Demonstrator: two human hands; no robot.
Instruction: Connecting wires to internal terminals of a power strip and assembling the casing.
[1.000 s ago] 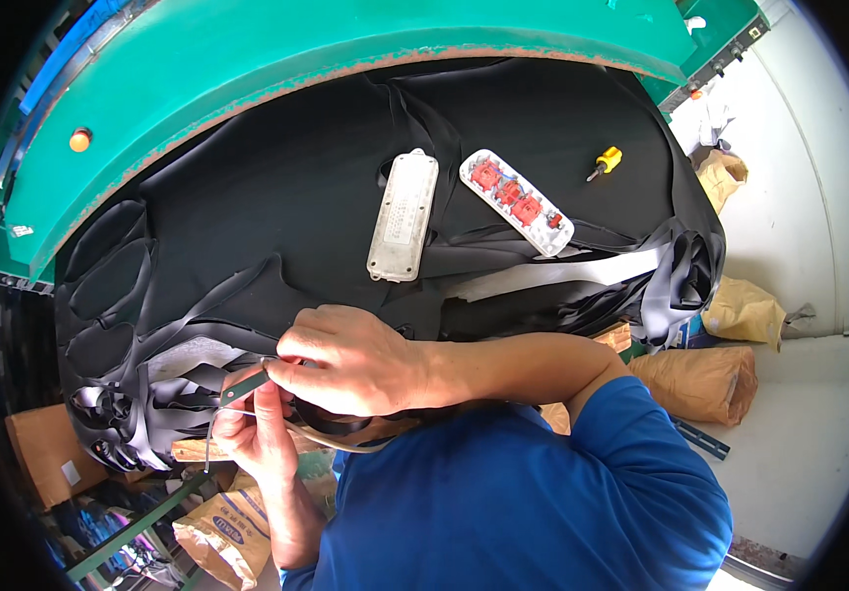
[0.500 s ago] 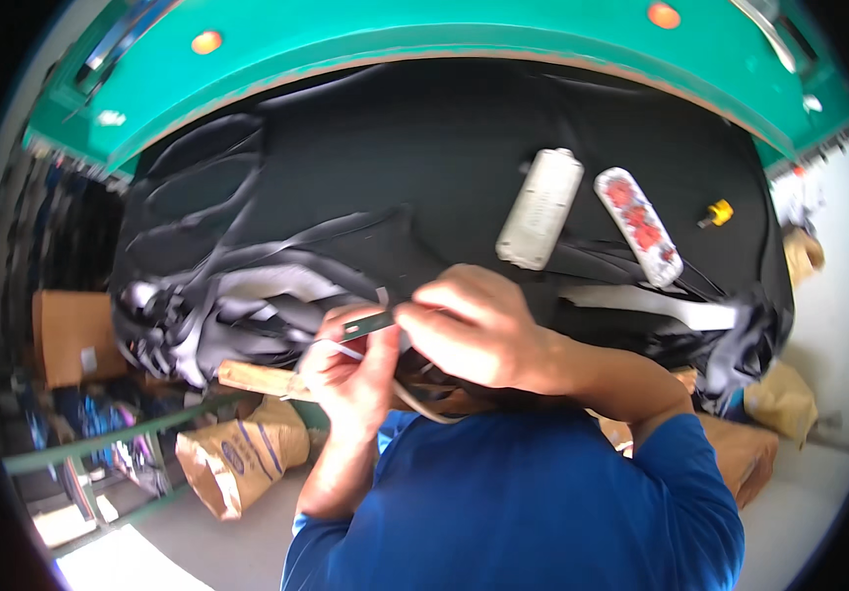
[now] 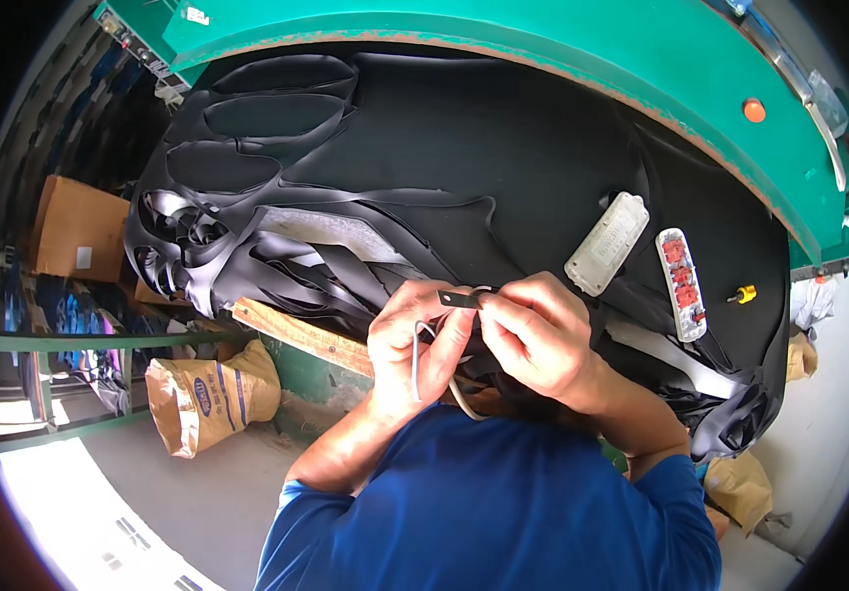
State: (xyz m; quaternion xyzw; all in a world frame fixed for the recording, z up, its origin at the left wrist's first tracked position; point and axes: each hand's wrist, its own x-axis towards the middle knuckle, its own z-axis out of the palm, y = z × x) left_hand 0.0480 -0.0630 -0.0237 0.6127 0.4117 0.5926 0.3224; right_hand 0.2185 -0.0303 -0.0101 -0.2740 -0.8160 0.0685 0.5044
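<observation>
Over floppy black sheeting (image 3: 464, 148), both hands (image 3: 483, 340) pinch a flat dark metal strip (image 3: 460, 298).

The worktop (image 3: 543, 49) has a green painted rim that looks like metal, smooth with a dull sheen, its lower lip worn to rusty brown. Over it lies a black sheet (image 3: 503, 148), matt and rubbery, cut into limp strips (image 3: 276, 266) that catch a grey gloss where they curl. The small flat piece (image 3: 459, 298) pinched between the left hand (image 3: 414, 350) and right hand (image 3: 533, 335) is dark and matt; the loop (image 3: 419, 355) beneath is pale, smooth cord or wire. Two oblong cases (image 3: 607, 243) look like cloudy plastic. A bare wooden batten (image 3: 296, 335) is rough. The sacks (image 3: 207, 394) are creased brown paper; the sleeves (image 3: 503, 512) are soft blue cloth.
</observation>
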